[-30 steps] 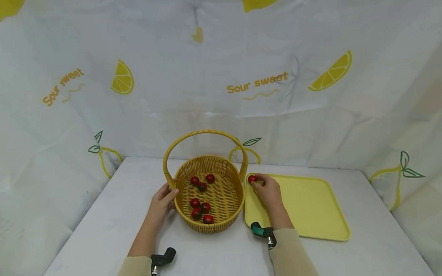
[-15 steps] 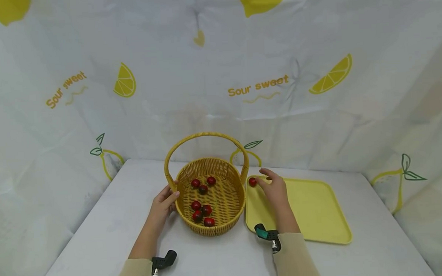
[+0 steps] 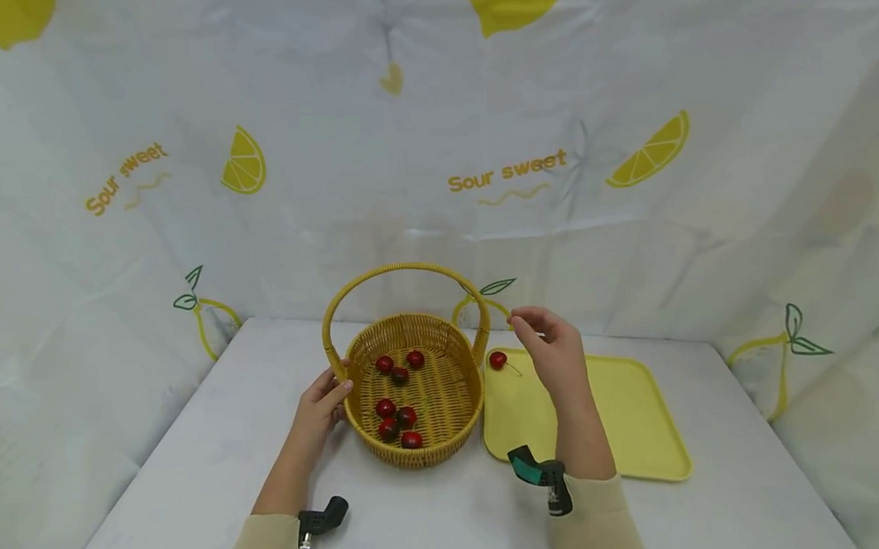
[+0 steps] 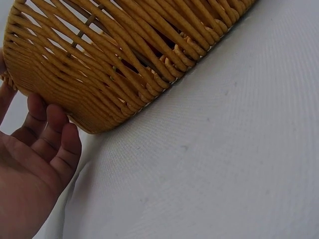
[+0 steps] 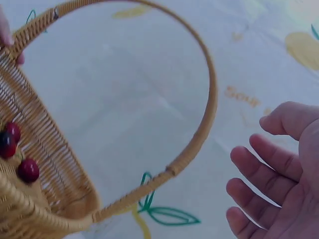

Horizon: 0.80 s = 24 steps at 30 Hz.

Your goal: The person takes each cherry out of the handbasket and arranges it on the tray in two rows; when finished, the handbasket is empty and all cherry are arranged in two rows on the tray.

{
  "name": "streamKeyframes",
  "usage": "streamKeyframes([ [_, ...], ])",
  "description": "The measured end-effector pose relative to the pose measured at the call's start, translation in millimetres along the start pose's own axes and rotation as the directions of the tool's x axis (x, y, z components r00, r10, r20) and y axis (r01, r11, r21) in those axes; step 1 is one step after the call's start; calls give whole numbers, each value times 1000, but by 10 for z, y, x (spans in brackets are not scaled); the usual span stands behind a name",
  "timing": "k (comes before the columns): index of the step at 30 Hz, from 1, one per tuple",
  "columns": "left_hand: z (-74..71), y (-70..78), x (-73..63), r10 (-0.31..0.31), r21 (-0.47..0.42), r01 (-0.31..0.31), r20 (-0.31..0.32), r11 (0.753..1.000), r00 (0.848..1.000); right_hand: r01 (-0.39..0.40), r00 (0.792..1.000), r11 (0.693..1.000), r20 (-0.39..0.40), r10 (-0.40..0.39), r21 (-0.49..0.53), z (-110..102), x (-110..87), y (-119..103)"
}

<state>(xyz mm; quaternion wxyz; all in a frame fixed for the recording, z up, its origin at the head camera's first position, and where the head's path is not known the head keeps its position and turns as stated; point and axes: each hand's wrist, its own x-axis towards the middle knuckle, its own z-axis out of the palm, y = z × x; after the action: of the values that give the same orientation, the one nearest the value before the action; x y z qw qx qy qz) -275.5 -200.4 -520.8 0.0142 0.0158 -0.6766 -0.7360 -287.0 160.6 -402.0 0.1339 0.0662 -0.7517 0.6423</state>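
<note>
A yellow wicker basket (image 3: 419,458) with a tall arched handle stands on the table, several dark red cherries (image 3: 388,428) inside it. My left hand (image 3: 323,401) grips its rim at the handle's left foot, thumb on the rim. In the left wrist view, curled fingertips (image 4: 56,117) lie against the woven outer wall. Beside the basket, a single cherry (image 3: 498,360) with a thin stem lies at the far left corner of a yellow tray (image 3: 633,413). Above that tray is my right hand (image 3: 556,355), apart from the cherry; the right wrist view shows loosely bent fingers holding nothing.
A white cloth (image 3: 452,522) covers the table. Behind it and at both sides hangs a white curtain (image 3: 375,178) printed with lemons. The basket's handle (image 5: 212,94) arches high near my right hand.
My right hand has let go of the cherry on the tray and risen away up and to the right, uncovering the stem. My left hand keeps its place on the basket.
</note>
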Motion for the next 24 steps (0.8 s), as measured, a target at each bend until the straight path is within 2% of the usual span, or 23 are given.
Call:
streamKeyframes([
  [5,-24,-3,12,-1,2,1,-13,1000,1000,44,989,996,135,-55,81,141,-61,-134],
  [14,-10,14,36,-4,-11,4,-11,1000,1000,74,933,995,348,-95,72,523,-137,-129],
  [18,6,20,33,-15,-19,15,-10,1000,1000,26,905,998,422,-46,52,706,-190,-59],
  [24,4,-16,30,-22,-26,22,-15,999,1000,-56,873,998,483,59,-20,941,-235,170],
])
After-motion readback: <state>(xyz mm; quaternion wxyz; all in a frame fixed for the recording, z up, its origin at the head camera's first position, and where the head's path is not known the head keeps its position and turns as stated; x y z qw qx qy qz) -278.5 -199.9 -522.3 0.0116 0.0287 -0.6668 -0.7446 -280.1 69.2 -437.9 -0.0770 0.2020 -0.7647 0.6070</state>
